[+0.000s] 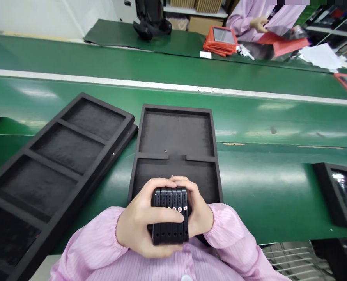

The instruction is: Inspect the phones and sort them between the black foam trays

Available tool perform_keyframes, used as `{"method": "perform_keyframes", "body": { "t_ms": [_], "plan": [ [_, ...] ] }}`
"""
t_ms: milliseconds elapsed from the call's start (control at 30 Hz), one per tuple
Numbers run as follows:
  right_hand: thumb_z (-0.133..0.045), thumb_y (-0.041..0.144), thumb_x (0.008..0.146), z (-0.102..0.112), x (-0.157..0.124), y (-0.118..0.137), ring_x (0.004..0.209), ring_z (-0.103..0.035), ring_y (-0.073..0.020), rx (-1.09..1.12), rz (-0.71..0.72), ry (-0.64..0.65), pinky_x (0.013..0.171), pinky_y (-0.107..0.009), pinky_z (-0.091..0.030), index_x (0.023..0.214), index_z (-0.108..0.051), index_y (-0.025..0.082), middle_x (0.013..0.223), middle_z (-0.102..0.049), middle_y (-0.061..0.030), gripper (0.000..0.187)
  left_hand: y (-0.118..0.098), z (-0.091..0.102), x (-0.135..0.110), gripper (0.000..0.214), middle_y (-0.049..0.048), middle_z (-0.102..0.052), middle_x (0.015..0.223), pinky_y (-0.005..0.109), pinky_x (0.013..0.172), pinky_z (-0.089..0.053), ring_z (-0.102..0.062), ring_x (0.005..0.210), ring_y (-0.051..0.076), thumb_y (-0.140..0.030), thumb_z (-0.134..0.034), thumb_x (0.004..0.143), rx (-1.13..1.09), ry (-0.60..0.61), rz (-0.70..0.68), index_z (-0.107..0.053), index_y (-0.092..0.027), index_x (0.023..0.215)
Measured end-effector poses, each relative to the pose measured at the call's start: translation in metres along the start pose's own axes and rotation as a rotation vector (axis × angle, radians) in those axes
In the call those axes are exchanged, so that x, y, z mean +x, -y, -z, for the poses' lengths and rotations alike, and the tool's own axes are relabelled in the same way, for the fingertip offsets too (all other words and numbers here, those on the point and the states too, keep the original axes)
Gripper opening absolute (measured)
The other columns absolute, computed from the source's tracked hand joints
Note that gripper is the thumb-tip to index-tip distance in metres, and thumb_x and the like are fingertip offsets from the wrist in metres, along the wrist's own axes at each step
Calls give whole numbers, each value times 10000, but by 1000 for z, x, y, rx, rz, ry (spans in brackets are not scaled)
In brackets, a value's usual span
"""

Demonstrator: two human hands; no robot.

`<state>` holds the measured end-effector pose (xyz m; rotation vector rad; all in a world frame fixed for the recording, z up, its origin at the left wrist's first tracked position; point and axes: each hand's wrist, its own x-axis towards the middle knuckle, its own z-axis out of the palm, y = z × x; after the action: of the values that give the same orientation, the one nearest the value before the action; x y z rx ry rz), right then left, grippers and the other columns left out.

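Close to my body, both hands hold a stack of several thin black tablets on edge, pressed side by side. Their narrow edges face me, showing small slots, round holes and red-and-white stickers. My left hand wraps around the stack's left side, its thumb lying across the edges. On the right and far side, my right hand is closed against the same stack, its fingers partly hidden. Under and beyond the hands lies a black foam tray with two visible compartments, the nearer one partly covered by my hands.
More black foam trays lie stacked at an angle on the left. Another tray with dark-screened devices sits at the right. Across the green bench, a co-worker's hand is near red covers and a stack of red-cased tablets.
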<state>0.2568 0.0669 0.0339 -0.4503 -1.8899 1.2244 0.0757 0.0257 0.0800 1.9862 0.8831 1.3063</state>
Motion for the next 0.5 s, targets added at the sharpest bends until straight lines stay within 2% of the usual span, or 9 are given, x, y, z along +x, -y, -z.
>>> {"method": "perform_keyframes", "body": {
  "t_ms": [233,367,433,500],
  "plan": [
    [-901,601,430,2,1,2,1220,-502,-316,-97,-10,16,1014,-472,-451,1413,-263,280,1302,-464,-133,1215,-1,1,-3,447,99,-382,1333,465,858,-582,-532,1174,342,-240,-818,586,25,10,-24,-630,-261,992],
    [-854,705,411,10,-1,16,1265,-458,-372,-310,115,0,1068,-577,-375,1502,-184,261,1392,-416,-171,1355,-2,3,-6,452,111,-397,1329,464,846,-583,-514,1190,353,-242,-809,581,63,19,-45,-637,-251,998],
    [-793,756,487,16,-3,29,1246,-474,-376,-377,175,-11,1069,-593,-366,1502,-242,261,1382,-437,-161,1256,-2,3,-7,452,115,-396,1336,478,855,-579,-507,1198,357,-235,-796,591,74,17,-51,-635,-248,1013],
    [-703,699,689,23,-3,45,1231,-493,-356,-417,148,-27,1035,-559,-417,1455,-367,258,1373,-450,-147,946,-1,3,-9,457,118,-390,1345,485,858,-577,-502,1200,358,-226,-786,600,79,15,-58,-633,-244,1031]
  ]
}}
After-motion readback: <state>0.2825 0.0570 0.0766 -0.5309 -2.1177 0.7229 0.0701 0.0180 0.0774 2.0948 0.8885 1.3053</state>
